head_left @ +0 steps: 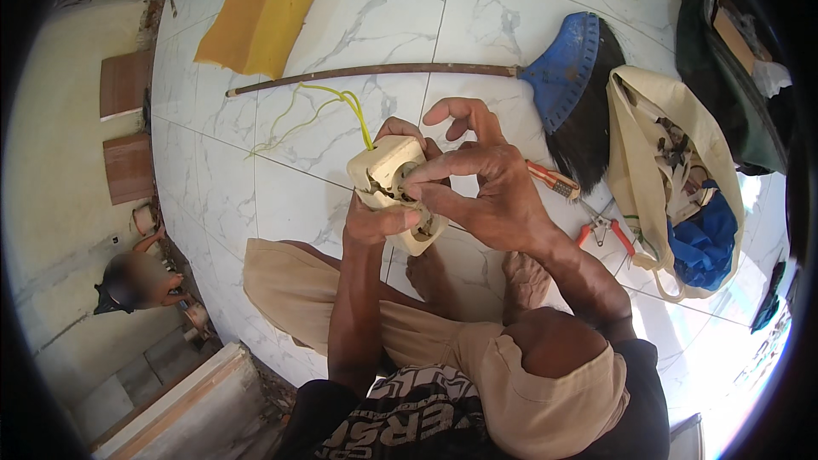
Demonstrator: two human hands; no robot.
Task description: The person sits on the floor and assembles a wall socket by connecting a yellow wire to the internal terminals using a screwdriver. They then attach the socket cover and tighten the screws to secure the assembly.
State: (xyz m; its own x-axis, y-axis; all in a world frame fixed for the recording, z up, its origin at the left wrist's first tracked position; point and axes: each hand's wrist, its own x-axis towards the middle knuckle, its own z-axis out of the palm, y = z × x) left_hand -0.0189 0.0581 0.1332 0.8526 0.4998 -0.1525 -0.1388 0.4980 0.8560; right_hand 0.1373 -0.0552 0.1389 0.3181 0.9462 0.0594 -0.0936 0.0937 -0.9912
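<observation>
My left hand (372,226) grips a cream plastic socket box (379,163), tilted, with its thumb along the near side and fingers behind. Two round openings with metal parts show in the box. Yellow-green wires (348,97) come out of its far end and trail over the floor. The thumb and forefinger of my right hand (498,183) pinch at the upper round opening; the fingertips hide what is between them. The other fingers of that hand are lifted away.
Right of my hands lie an orange-handled tool (554,180) and red-handled pliers (605,228). A cream canvas bag (637,179) holds a blue cloth (705,238). Beyond lie a long broom (558,77) and a yellow sheet (260,21). At far left is another person (141,281).
</observation>
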